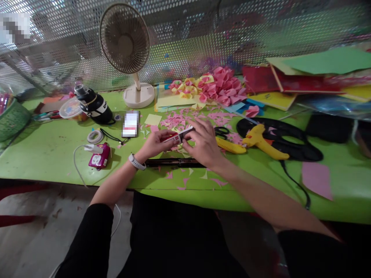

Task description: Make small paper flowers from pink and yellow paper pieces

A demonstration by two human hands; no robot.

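My left hand (156, 144) and my right hand (203, 144) meet over the front of the green table (43, 154). Both pinch a small white and red flat object (178, 136), the left at its near end, the right at its far end. A white band sits on my left wrist. Under my hands lies a long dark ruler (171, 163). Pink paper scraps (185, 119) lie scattered just beyond my fingers. I cannot make out exactly what the small object is.
A yellow glue gun (262, 143) with black cable, scissors (222, 132), a yellow cutter (230, 146), pink paper flowers (223, 85), coloured paper stacks (304, 77), a desk fan (126, 42), a black bottle (94, 104), tape (95, 136), a pink plug (99, 156) and a phone (131, 123).
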